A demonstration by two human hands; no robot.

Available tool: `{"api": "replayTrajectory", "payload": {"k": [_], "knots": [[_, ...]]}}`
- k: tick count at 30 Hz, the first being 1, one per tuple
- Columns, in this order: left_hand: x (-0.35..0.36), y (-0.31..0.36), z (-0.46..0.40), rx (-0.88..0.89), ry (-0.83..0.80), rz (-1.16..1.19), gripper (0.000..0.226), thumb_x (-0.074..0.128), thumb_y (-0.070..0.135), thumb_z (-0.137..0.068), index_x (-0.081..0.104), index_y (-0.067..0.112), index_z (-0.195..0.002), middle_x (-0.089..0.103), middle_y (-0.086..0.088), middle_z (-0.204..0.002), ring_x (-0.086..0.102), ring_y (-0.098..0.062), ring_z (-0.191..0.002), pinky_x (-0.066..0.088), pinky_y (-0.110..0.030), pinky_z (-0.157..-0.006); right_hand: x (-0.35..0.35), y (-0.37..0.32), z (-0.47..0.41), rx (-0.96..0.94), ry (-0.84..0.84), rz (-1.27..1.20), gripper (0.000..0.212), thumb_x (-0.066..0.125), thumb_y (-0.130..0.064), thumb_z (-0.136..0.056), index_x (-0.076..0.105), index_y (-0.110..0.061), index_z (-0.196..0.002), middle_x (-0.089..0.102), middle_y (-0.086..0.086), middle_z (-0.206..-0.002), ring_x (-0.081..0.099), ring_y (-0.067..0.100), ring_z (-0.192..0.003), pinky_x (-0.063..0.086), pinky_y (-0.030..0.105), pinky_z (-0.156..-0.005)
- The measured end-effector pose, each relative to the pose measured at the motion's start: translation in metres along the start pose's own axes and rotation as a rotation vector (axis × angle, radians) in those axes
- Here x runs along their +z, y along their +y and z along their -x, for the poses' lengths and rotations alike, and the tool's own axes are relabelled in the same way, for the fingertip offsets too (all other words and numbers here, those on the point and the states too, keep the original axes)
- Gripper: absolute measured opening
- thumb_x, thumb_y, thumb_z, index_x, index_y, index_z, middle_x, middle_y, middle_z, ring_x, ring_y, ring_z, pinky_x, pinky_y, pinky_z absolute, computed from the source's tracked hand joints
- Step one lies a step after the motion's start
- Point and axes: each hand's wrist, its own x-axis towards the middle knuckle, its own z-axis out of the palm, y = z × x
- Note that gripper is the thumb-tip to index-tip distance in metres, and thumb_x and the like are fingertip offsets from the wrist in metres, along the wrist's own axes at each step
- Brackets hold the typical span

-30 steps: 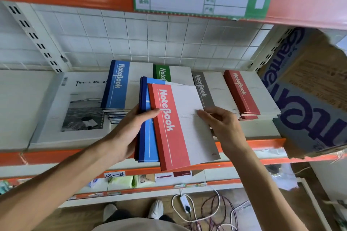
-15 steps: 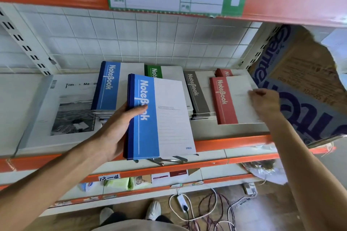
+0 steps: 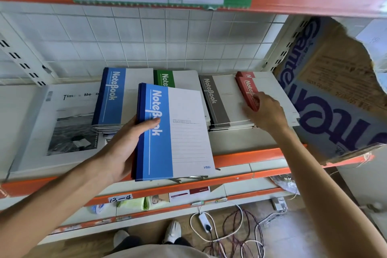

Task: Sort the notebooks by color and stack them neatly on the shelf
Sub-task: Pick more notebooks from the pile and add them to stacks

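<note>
Meanwhile, left hand [image 3: 123, 142] grips blue notebooks [image 3: 171, 132] — right hand [image 3: 266, 111] clasps the red stack [image 3: 249, 90].

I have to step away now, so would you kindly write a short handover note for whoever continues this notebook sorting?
Left hand: holds a small bundle of blue notebooks above the shelf's front edge, thumb on the cover.
Right hand: on the red stack at the right, fingers at its spine, apparently squaring it up.
On the shelf, left to right: blue stack, green stack, grey stack, red stack.
Done: four colour stacks are formed.
Left: put the held blue notebooks on the blue stack, whose lower copies look fanned out, and straighten it.
</note>
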Motion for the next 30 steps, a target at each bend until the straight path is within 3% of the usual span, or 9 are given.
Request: {"api": "replayTrajectory", "payload": {"k": [3,7,15,18,19,21,24,27,30], "knots": [[0.002,-0.001,0.0,-0.003,-0.004,0.01,0.017,0.062,0.032,-0.089,0.065,0.031,-0.106,0.076,0.003,-0.091,0.073,-0.016,-0.078,0.052,-0.032,-0.071,-0.004,0.007,-0.014,0.012,-0.025,0.023,0.049,0.066,-0.042,-0.091,0.052,-0.011,-0.127,0.061,0.01,-0.115,0.059,0.032,-0.106,0.05,0.043,-0.087],[0.001,-0.004,0.004,-0.01,-0.022,0.019,0.021,0.062,0.032,-0.089,0.064,0.032,-0.109,0.076,0.003,-0.095,0.073,-0.016,-0.08,0.052,-0.033,-0.072,-0.005,0.013,-0.025,0.035,-0.056,-0.002,0.061,0.069,-0.043,-0.09,0.048,-0.013,-0.138,0.057,0.01,-0.13,0.055,0.031,-0.12,0.046,0.045,-0.1],[-0.014,-0.003,0.008,-0.016,-0.019,0.041,0.023,0.063,0.033,-0.087,0.064,0.034,-0.109,0.075,0.001,-0.099,0.072,-0.021,-0.089,0.053,-0.039,-0.08,-0.006,0.009,-0.033,0.067,-0.091,0.02,0.062,0.07,-0.04,-0.09,0.045,-0.011,-0.139,0.051,0.014,-0.134,0.052,0.034,-0.123,0.045,0.045,-0.1],[-0.022,-0.003,0.011,-0.009,-0.004,0.058,0.021,0.063,0.033,-0.086,0.064,0.035,-0.107,0.075,0.001,-0.097,0.071,-0.022,-0.09,0.053,-0.04,-0.08,-0.01,-0.029,-0.01,-0.065,0.008,-0.023,0.065,0.066,-0.047,-0.092,0.045,-0.012,-0.143,0.043,0.012,-0.148,0.045,0.032,-0.134,0.041,0.045,-0.108],[-0.024,-0.002,0.012,-0.006,-0.005,0.06,0.02,0.063,0.032,-0.086,0.064,0.035,-0.106,0.075,0.001,-0.096,0.071,-0.021,-0.088,0.053,-0.039,-0.078,-0.011,-0.05,0.004,-0.151,0.046,-0.072,0.063,0.065,-0.052,-0.092,0.05,-0.014,-0.14,0.048,0.008,-0.147,0.048,0.025,-0.132,0.043,0.043,-0.109],[-0.033,-0.002,0.013,-0.003,0.006,0.067,0.022,0.063,0.032,-0.085,0.064,0.035,-0.107,0.075,0.0,-0.098,0.071,-0.022,-0.09,0.053,-0.04,-0.08,-0.009,-0.098,0.042,-0.284,-0.017,-0.287,0.051,0.063,-0.057,-0.09,0.064,-0.018,-0.122,0.069,0.0,-0.122,0.065,0.015,-0.111,0.053,0.042,-0.098],[-0.05,-0.005,0.016,0.01,0.026,0.073,0.028,0.065,0.029,-0.083,0.064,0.032,-0.111,0.075,-0.002,-0.1,0.07,-0.024,-0.095,0.052,-0.043,-0.086,0.005,-0.149,0.089,-0.232,-0.233,-0.628,0.036,0.068,-0.053,-0.088,0.073,-0.02,-0.101,0.077,-0.007,-0.087,0.073,0.006,-0.078,0.061,0.038,-0.077],[-0.071,-0.004,0.021,0.0,0.064,0.09,0.033,0.067,0.029,-0.08,0.064,0.026,-0.113,0.074,-0.004,-0.103,0.07,-0.024,-0.095,0.053,-0.041,-0.085,0.026,-0.179,0.109,-0.109,-0.276,-0.813,0.023,0.079,-0.035,-0.085,0.075,-0.016,-0.095,0.076,-0.003,-0.083,0.07,0.007,-0.072,0.057,0.03,-0.064],[-0.094,-0.002,0.018,0.043,0.174,0.126,0.008,0.059,0.025,-0.091,0.065,0.024,-0.095,0.071,0.004,-0.1,0.071,0.0,-0.073,0.053,-0.018,-0.062,0.04,-0.199,0.118,0.052,-0.333,-1.044,0.018,0.084,-0.026,-0.078,0.074,-0.013,-0.085,0.074,0.012,-0.086,0.068,0.015,-0.078,0.059,0.032,-0.067]]}}
